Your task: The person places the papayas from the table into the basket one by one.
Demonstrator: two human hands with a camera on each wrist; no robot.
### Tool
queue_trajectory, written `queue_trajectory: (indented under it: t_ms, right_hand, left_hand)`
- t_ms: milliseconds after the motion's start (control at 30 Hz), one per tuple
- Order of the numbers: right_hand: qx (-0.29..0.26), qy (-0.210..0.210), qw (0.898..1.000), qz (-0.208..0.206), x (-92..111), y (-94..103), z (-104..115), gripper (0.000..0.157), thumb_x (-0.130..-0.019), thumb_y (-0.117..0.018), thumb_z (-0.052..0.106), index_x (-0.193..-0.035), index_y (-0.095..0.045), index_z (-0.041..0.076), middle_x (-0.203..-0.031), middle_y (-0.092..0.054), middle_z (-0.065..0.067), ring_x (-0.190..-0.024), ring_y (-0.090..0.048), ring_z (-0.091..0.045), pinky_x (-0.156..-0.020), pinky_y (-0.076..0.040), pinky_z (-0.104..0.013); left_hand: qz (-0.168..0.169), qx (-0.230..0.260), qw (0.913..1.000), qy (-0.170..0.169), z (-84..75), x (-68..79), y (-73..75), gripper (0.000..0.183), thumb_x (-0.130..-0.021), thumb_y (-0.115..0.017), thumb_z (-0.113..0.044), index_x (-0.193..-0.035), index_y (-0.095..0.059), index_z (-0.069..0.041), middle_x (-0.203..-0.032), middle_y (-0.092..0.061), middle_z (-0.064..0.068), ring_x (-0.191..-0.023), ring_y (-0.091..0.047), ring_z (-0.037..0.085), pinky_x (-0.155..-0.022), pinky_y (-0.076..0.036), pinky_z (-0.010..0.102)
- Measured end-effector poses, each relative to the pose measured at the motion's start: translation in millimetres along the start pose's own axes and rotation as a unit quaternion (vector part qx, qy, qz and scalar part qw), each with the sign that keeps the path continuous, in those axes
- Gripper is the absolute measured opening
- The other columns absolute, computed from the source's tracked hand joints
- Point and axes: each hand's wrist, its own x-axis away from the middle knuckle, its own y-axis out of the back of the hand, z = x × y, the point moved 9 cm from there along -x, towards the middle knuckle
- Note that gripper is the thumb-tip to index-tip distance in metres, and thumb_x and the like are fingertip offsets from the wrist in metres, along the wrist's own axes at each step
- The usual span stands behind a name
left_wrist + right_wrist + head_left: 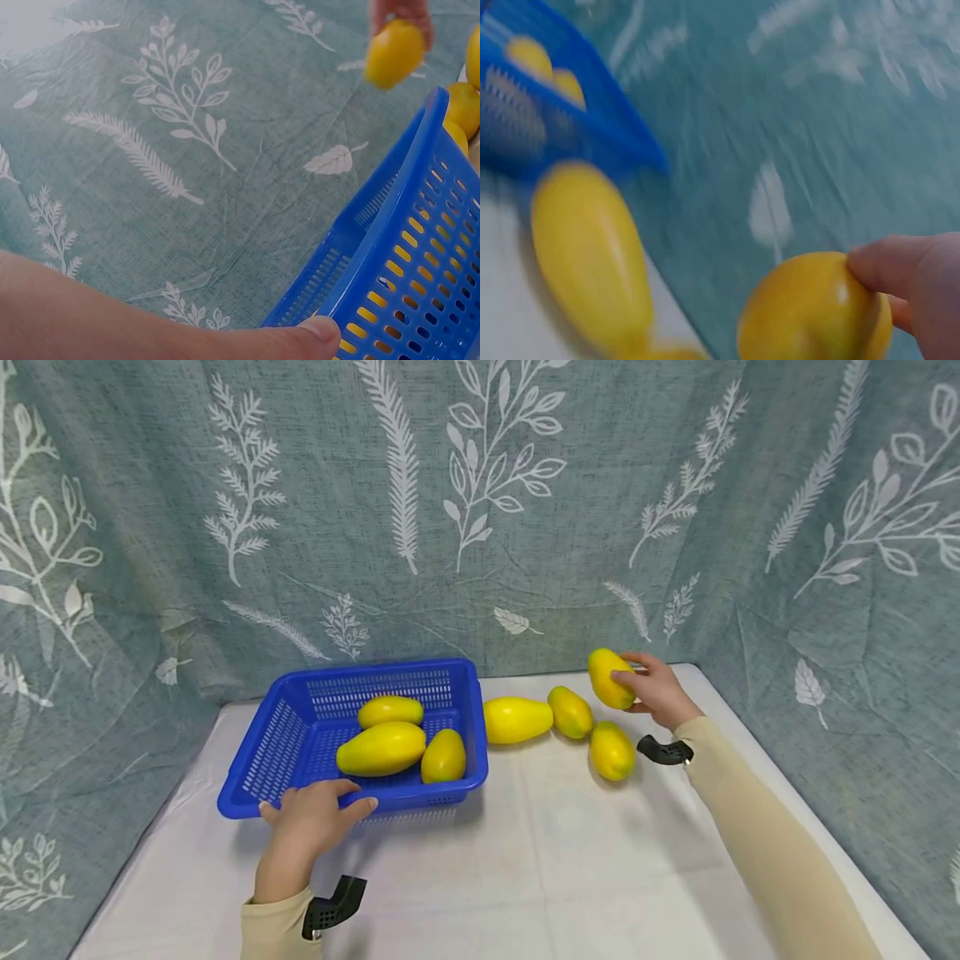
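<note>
Fingers [636,657] and thumb of the right hand [660,692] are clamped on a yellow mango [611,678], thumb on the near side. The piece is held up off the table, near its far right corner; both wrist views show it against the curtain, apart from the other fruit.

The left hand [311,817] grips the near rim of a blue perforated plastic basket [482,727]. Its thumb lies against the outer side; the other fingers go over the rim, their tips partly hidden.

Near the right hand, two more mangoes lie on the table: a near one [612,752] and a middle one [570,712], the latter farther back and to the left. Left of these, a long papaya-like fruit [517,720] lies just beside the basket's right wall; contact with that wall cannot be determined.

Contents of the basket: a small yellow fruit [390,712] at the rear, a larger elongated one [382,749] in front of it, and a mango-shaped one [444,757] at the right.

Both wrists carry a black bracket [333,910] over beige sleeves [757,810]. White cloth [510,877] covers the table; a grey-green curtain [315,527] with white leaf prints surrounds it.
</note>
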Motion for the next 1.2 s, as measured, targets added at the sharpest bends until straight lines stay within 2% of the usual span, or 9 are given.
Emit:
queue_trajectory:
  t_ms: [133,267,400,567,700,800,867,1033,1200]
  right_hand:
    - [-0.065,0.021,0.997,0.035,-6,-60.2,44,0.065,-0.106,-0.053,0.024,-0.163,-0.024,0.016,-0.159,-0.035,-0.025,-0.141,-0.045,-0.041,-0.112,-0.044,-0.060]
    - [-0.119,0.027,0.991,0.056,-7,-119.4,71,0.060,-0.105,-0.055,0.021,-0.160,-0.032,0.017,-0.155,-0.041,-0.022,-0.137,-0.050,-0.039,-0.110,-0.047,-0.059]
    - [-0.144,0.027,0.987,0.071,-6,-172.9,84,0.056,-0.104,-0.058,0.020,-0.157,-0.037,0.017,-0.152,-0.045,-0.021,-0.134,-0.054,-0.037,-0.107,-0.050,-0.058]
    - [-0.125,0.022,0.988,0.089,-6,-225.5,83,0.057,-0.103,-0.060,0.021,-0.156,-0.040,0.016,-0.150,-0.048,-0.020,-0.129,-0.059,-0.036,-0.104,-0.053,-0.056]
    - [-0.084,0.025,0.993,0.076,-9,-247.9,75,0.055,-0.102,-0.062,0.022,-0.154,-0.044,0.015,-0.147,-0.052,-0.017,-0.120,-0.062,-0.033,-0.093,-0.058,-0.047]
    - [-0.054,0.034,0.996,0.062,-9,-257.8,73,0.054,-0.101,-0.063,0.021,-0.152,-0.046,0.015,-0.150,-0.051,-0.015,-0.121,-0.060,-0.031,-0.090,-0.056,-0.040]
    - [-0.036,0.040,0.997,0.055,-9,-263.0,73,0.054,-0.101,-0.063,0.021,-0.152,-0.046,0.014,-0.154,-0.047,-0.014,-0.126,-0.057,-0.031,-0.094,-0.053,-0.041]
    - [0.013,0.049,0.998,0.025,-12,-269.5,68,0.053,-0.102,-0.061,0.021,-0.152,-0.046,0.013,-0.159,-0.044,-0.013,-0.141,-0.047,-0.033,-0.116,-0.042,-0.048]
    - [0.031,0.052,0.998,0.012,-13,-271.9,65,0.053,-0.102,-0.060,0.021,-0.151,-0.045,0.010,-0.159,-0.044,-0.015,-0.144,-0.045,-0.034,-0.120,-0.038,-0.049]
  left_hand:
    - [0.000,0.001,1.0000,0.006,3.7,0.7,0.5,0.057,-0.097,-0.062,-0.047,-0.136,-0.063,-0.005,-0.146,-0.052,0.032,-0.135,-0.027,0.074,-0.104,-0.007,0.091]
    - [0.000,0.003,1.0000,0.009,4.2,1.7,-0.5,0.057,-0.097,-0.062,-0.047,-0.136,-0.063,-0.005,-0.147,-0.052,0.032,-0.136,-0.027,0.073,-0.105,-0.007,0.090]
    - [-0.004,0.003,0.9999,0.009,3.0,2.3,0.4,0.056,-0.097,-0.062,-0.046,-0.136,-0.064,-0.005,-0.146,-0.053,0.031,-0.137,-0.027,0.072,-0.106,-0.008,0.090]
    - [-0.010,0.008,0.9999,0.006,1.3,2.7,0.7,0.055,-0.097,-0.063,-0.046,-0.135,-0.065,-0.006,-0.146,-0.054,0.030,-0.137,-0.028,0.071,-0.106,-0.007,0.090]
    - [-0.014,0.006,0.9999,0.005,0.8,3.6,0.9,0.054,-0.097,-0.064,-0.046,-0.134,-0.066,-0.008,-0.144,-0.056,0.028,-0.136,-0.032,0.070,-0.106,-0.008,0.089]
    - [-0.018,0.003,0.9998,0.005,0.6,4.8,2.2,0.052,-0.096,-0.064,-0.045,-0.133,-0.067,-0.008,-0.143,-0.058,0.028,-0.135,-0.035,0.069,-0.107,-0.009,0.089]
    - [-0.020,0.002,0.9998,0.005,0.8,5.6,3.2,0.052,-0.096,-0.064,-0.045,-0.133,-0.067,-0.008,-0.142,-0.059,0.027,-0.134,-0.036,0.068,-0.107,-0.009,0.089]
    - [-0.022,0.004,0.9997,0.005,1.6,5.9,3.5,0.051,-0.096,-0.065,-0.045,-0.132,-0.067,-0.008,-0.142,-0.060,0.027,-0.134,-0.037,0.067,-0.107,-0.009,0.089]
    - [-0.024,0.005,0.9997,0.007,1.8,4.9,2.4,0.051,-0.096,-0.066,-0.045,-0.132,-0.068,-0.009,-0.141,-0.060,0.027,-0.134,-0.037,0.067,-0.107,-0.009,0.089]
